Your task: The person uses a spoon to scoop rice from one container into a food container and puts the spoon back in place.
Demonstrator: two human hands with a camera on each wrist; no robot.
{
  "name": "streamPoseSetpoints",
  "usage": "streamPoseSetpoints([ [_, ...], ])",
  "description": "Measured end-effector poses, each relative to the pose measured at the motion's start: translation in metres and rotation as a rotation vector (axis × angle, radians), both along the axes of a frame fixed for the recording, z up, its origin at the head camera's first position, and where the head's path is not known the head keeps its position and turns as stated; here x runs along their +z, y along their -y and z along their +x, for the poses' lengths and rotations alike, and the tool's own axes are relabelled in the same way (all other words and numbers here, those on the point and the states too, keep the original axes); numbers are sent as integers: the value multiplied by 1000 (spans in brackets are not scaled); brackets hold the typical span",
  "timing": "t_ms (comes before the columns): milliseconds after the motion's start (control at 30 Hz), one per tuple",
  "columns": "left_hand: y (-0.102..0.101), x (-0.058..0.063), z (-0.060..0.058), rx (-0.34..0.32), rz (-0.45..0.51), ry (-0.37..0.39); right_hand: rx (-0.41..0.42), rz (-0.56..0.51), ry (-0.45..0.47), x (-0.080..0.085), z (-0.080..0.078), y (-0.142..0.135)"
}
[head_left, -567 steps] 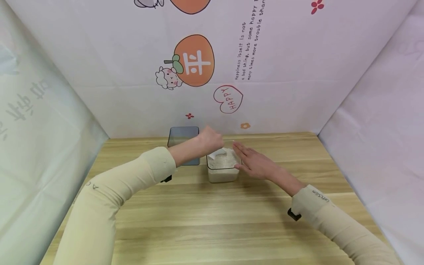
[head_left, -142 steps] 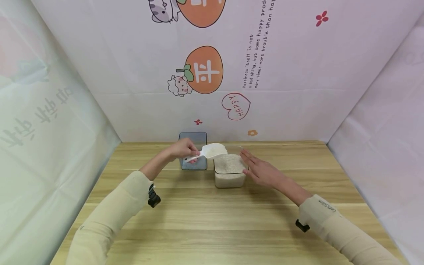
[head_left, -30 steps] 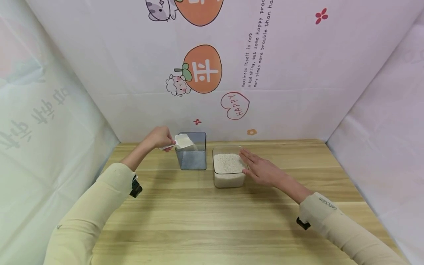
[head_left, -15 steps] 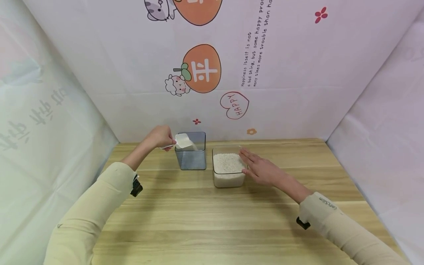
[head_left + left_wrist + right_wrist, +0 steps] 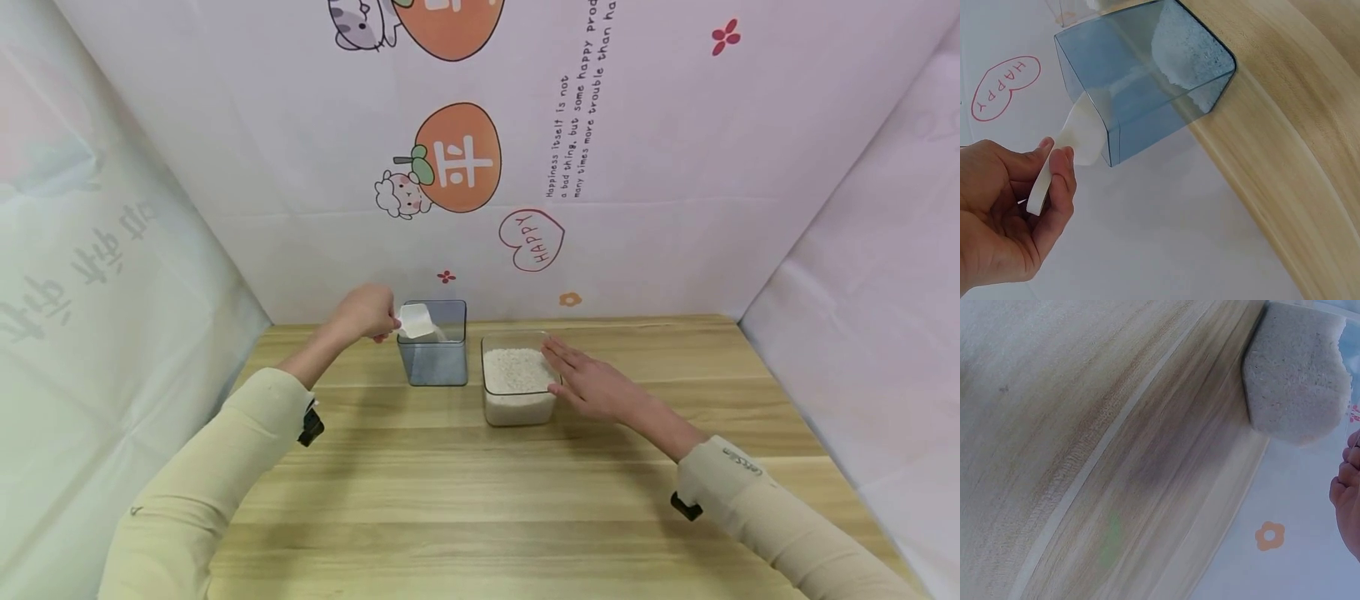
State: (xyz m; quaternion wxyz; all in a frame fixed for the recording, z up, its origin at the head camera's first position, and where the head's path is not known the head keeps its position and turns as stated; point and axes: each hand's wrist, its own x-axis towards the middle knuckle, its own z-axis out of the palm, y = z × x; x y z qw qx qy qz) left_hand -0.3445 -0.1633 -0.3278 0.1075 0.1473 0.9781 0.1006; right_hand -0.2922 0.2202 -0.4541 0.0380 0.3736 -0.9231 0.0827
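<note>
My left hand pinches the handle of a white scoop, which is tipped over the rim of a blue see-through container. Rice streams from the scoop into it. In the left wrist view thumb and fingers grip the scoop's handle, and rice lies at the bottom of the blue container. My right hand rests with straight fingers against the right side of a clear container filled with rice. The right wrist view shows that container from its side, with the fingers at the image edge.
Both containers stand side by side near the back of the wooden table. Behind them rises a white printed backdrop. White sheets hang at the left and right sides.
Earlier the left hand was scooping in the clear container, then carried the loaded scoop left over the blue one. Over the last second the scoop has tipped further, pouring rice. The right hand stays put.
</note>
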Motion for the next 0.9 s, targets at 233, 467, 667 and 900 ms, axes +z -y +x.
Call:
streamPoseSetpoints([
  [233,-6,-5,0,-13,-80,-74,-1,-9,9,-3,0,-1],
  [467,-7,-14,2,-80,-170,-263,2,-28,-1,-3,-1,-1],
  [667,-6,-22,3,-118,-229,-369,4,-28,14,-2,-1,-1],
  [900,-4,-27,5,-199,-309,-504,1,-30,11,-2,-2,-1],
])
